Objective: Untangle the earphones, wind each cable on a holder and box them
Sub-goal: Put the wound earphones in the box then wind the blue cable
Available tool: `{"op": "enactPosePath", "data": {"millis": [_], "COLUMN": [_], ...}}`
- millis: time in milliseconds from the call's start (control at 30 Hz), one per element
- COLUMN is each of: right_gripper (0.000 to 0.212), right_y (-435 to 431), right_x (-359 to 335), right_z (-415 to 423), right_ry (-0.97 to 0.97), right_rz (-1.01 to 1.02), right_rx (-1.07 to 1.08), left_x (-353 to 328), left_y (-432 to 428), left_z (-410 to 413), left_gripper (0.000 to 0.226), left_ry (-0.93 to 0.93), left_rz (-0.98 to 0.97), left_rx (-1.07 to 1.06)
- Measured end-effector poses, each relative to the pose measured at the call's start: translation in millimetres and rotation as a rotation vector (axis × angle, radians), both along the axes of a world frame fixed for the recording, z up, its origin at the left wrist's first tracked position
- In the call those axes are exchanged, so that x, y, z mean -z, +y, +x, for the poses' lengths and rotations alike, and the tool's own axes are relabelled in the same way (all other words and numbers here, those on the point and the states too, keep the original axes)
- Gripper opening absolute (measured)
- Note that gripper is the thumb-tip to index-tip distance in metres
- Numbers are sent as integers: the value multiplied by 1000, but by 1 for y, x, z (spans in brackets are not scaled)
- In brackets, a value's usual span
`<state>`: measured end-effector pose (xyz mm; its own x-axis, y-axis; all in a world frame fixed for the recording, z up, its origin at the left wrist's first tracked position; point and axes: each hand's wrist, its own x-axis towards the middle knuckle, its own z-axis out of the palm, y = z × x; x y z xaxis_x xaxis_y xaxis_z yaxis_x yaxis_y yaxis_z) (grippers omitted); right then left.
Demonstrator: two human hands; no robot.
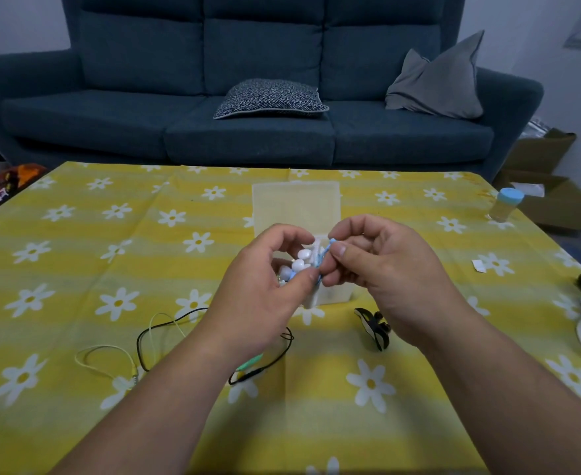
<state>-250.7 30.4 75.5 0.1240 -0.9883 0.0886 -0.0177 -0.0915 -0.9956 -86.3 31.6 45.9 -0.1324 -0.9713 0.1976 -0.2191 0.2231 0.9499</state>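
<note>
The table (76,255), under a yellow flowered cloth, is carrying all the task items. A translucent box (296,204) is standing open just beyond the fingers (308,277), with its lid tilted back.

The left hand (261,303) is curling round a set of white earphones (301,262), cradling the buds between thumb and forefinger. The right hand (392,279) is pinching the blue cable (325,253) of that set between thumb and forefinger, with its other fingers curled and holding nothing visible. Both hands are working above the front of the box. Whether a holder sits inside this bundle cannot be told.

Below the left fingers, a black cable (145,341) and a pale green cable (104,349) are lying loose and overlapping on the table. A black holder (373,327) is lying under the right fingers.

Assessment: the cables are looking thin, limp and very light, and are likely to spring off a winding or kink if pulled. The smooth buds are probably slippery. It is best to pinch near the plug or at the buds and to wind with light, even tension.
</note>
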Motion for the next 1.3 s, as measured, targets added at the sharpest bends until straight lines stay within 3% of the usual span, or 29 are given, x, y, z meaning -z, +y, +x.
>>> {"op": "enactPosePath", "data": {"millis": [133,333,633,900,1100,1300], "right_gripper": [12,14,17,11,18,14], "right_y": [1,2,2,2,6,5], "right_x": [-1,-3,-8,-9,-12,-18], "right_z": [0,-2,-2,-5,-3,-6], "right_ry": [17,244,361,386,439,636], "right_rz": [-56,-178,-211,-221,-244,-272], "right_rx": [64,76,87,105,83,62], "left_x": [-3,-7,-5,-6,-5,-4], "left_y": [1,2,3,4,6,9], "left_z": [-2,-3,-2,-3,-6,-7], "left_gripper": [22,33,20,30,24,23], "left_ry": [13,-7,29,25,-89,-146], "left_rz": [-9,-45,-19,-54,-135,-254], "left_rx": [-37,-30,-55,-120,-177,-206]}}
